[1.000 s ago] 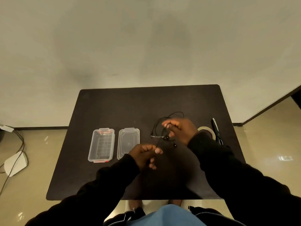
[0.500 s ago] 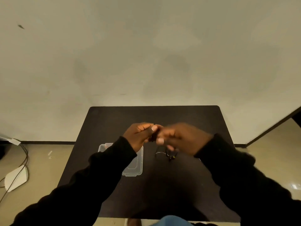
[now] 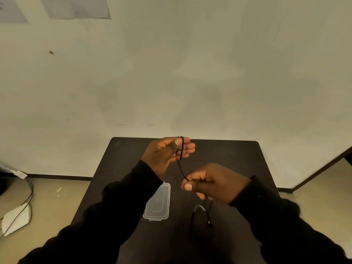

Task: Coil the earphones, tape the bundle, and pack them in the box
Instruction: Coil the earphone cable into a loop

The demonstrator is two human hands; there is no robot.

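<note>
The black earphone cable [image 3: 181,166] is looped around the fingers of my left hand [image 3: 167,152], which is raised above the dark table [image 3: 238,155]. From there it runs down to my right hand [image 3: 211,182], which pinches it. The rest of the earphones [image 3: 203,216] hangs below my right hand and lies on the table. A clear plastic lid [image 3: 158,203] rests on the table under my left arm. The box, tape roll and scissors are hidden behind my sleeves.
A plain wall rises behind the table. On the floor at the left lie a white object [image 3: 16,218] and dark cables [image 3: 28,195]. Papers [image 3: 76,6] hang on the wall at the top left.
My hands have come apart: the left rose with the cable wrapped on its fingers, the right dropped lower along the cable. The view has tilted upward.
</note>
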